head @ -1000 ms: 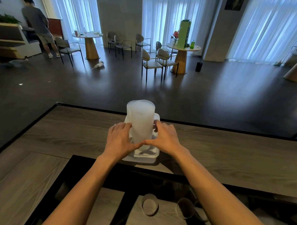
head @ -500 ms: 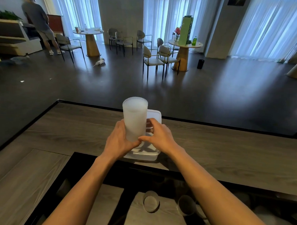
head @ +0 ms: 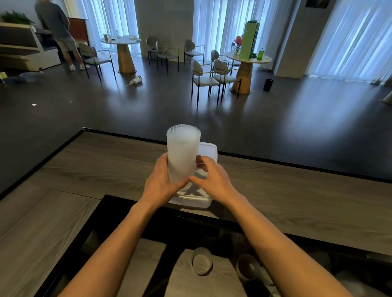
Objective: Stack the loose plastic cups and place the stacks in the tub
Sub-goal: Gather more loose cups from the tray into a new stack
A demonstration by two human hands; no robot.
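Note:
A tall stack of frosted, ribbed plastic cups [head: 183,151] stands upright at the left side of a clear plastic tub [head: 207,153] on the wooden counter. My left hand [head: 160,182] wraps round the lower left of the stack. My right hand [head: 211,179] curls against its lower right, fingers reaching over the tub. The bottom of the stack is hidden behind my hands, so I cannot tell whether it rests on the tub floor. Two loose clear cups [head: 201,260] [head: 247,266] lie on the lower shelf near me.
The grey wooden counter [head: 300,192] runs left and right, its far edge just past the tub. A black-framed opening [head: 112,223] drops to a lower shelf in front of me. Beyond are round tables, chairs and a person [head: 57,28] standing far left.
Two cup stacks stood side by side a second ago; now only one shows, shifted left in the tub. Both hands stayed round it, and the camera tipped slightly.

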